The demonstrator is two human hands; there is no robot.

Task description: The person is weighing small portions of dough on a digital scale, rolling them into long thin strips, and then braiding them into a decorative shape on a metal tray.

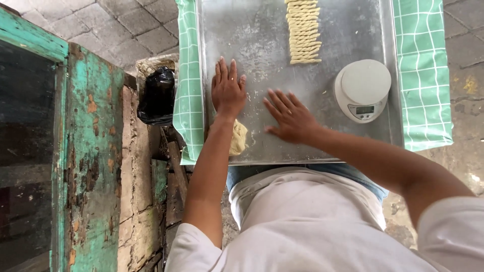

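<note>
Metal tray [262, 30], floured, set on a green checked cloth [426, 75]; all places below taken from the tray. Far end, middle: a neat column of twisted dough sticks [303, 31], a good many already shaped and laid side by side. Near edge, left part: a lump of yellow dough [239, 137], unshaped, so by my reading a fair share of the work remains. Right part: a small white kitchen scale [363, 89], nothing on its pan.

Left hand [227, 90] lies flat on the tray's left part, fingers spread, gripping nothing. Right hand [290, 117] also flat and spread near the middle, empty; whether a thin strand is under either palm, cannot tell. Dough lump sits just nearward of the left wrist, partly hidden by the forearm.
</note>
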